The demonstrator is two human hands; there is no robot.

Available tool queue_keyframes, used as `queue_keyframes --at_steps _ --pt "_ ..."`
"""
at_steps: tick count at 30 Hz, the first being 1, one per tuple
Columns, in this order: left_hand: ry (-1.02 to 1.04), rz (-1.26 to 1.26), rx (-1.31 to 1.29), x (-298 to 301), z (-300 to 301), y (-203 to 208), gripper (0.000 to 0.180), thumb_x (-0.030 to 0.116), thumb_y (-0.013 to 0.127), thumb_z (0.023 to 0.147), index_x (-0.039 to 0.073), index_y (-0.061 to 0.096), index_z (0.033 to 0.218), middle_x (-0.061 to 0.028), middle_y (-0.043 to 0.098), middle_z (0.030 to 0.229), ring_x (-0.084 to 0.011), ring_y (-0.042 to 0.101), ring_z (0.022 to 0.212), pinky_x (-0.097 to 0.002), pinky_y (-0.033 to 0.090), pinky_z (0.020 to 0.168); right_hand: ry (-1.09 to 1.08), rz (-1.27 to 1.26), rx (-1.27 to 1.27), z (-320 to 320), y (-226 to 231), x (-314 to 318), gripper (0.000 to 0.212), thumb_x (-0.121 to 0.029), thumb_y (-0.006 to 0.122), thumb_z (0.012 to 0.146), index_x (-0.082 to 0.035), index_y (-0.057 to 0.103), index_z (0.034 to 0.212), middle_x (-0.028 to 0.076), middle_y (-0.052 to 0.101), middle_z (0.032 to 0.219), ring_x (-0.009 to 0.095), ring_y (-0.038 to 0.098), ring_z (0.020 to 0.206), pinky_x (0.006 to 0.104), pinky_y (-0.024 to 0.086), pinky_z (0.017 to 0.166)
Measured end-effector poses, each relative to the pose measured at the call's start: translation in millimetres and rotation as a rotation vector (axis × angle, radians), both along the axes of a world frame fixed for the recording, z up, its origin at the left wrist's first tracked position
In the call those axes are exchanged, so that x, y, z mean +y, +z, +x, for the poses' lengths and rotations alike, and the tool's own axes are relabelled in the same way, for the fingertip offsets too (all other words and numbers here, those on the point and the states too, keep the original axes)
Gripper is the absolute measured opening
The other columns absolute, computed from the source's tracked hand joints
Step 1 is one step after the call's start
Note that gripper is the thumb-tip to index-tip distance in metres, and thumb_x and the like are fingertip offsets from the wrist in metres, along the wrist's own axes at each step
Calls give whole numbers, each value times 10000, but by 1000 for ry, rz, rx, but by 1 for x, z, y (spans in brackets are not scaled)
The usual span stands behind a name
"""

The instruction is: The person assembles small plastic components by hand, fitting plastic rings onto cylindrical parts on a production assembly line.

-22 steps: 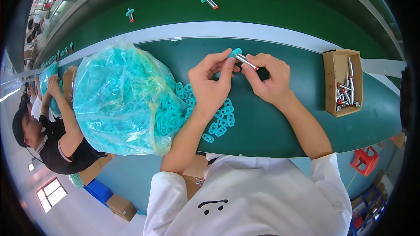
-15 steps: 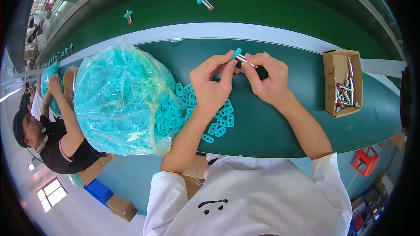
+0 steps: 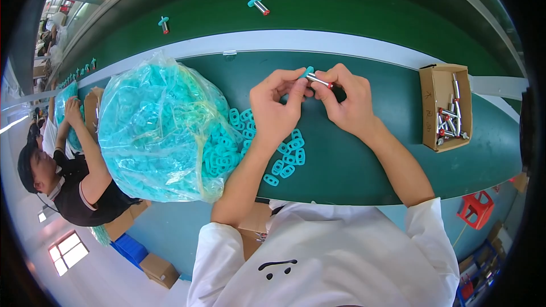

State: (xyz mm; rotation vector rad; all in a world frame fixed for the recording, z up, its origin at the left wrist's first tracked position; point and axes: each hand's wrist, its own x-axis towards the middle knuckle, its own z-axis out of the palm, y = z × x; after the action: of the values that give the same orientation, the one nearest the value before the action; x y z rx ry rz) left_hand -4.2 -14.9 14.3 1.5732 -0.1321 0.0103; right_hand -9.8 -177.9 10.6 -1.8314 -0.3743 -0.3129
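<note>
My left hand [image 3: 277,104] pinches a small teal oval plastic piece [image 3: 309,71] between thumb and fingers. In my right hand [image 3: 348,102] is a shiny metal cylinder with a red end [image 3: 319,81], gripped by thumb and forefinger. The cylinder's left end meets the teal piece; my fingertips partly hide the joint, so how deep it sits cannot be made out. Below and left of my left hand lie several loose teal oval pieces with holes [image 3: 289,159]. A large clear plastic bag [image 3: 153,136] full of the same pieces stands beside my left forearm.
An open cardboard box [image 3: 426,105] with metal cylinders stands at right on the green table [image 3: 364,170]. Beyond a pale rail, a green belt [image 3: 341,11] carries teal-and-metal assemblies [image 3: 259,4]. A co-worker [image 3: 74,187] sits at far left; a red stool [image 3: 476,210] stands right.
The assemblies on the belt have shifted left. Between my hands, the cylinder has tilted closer to level, and my right hand has edged slightly left. Both grips stay.
</note>
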Motion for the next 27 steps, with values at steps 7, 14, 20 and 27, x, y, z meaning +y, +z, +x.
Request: queue_keyframes --at_steps 7,14,20,27 --pt "-53 11 16 2 -5 -1 168 -77 618 920 -50 669 1078 -111 713 952 -130 697 770 -240 553 690 -53 0 6 -1 -2 1 104 35 718 857 19 640 924 88 672 773 157 686 636 252 537 577" --pt "-56 35 105 -4 1 -1 252 -78 567 929 -33 656 1160 -110 718 957 -125 695 846 -249 561 723 -108 -98 -41 0 2 5 184 12 794 799 11 679 943 66 703 797 112 671 655 233 546 619" --pt "-97 55 92 -1 1 -6 363 -77 558 931 -1 630 1279 -102 724 971 -108 681 814 -240 560 698 -105 -16 17 -1 2 5 190 21 784 803 23 682 964 72 715 844 105 684 722 230 554 662" --pt "-99 53 105 -3 1 0 448 -95 562 904 33 617 1330 -70 709 905 -71 629 721 -227 529 665 -106 -15 19 -1 2 4 211 15 788 792 21 680 974 80 711 845 124 689 728 233 554 663"
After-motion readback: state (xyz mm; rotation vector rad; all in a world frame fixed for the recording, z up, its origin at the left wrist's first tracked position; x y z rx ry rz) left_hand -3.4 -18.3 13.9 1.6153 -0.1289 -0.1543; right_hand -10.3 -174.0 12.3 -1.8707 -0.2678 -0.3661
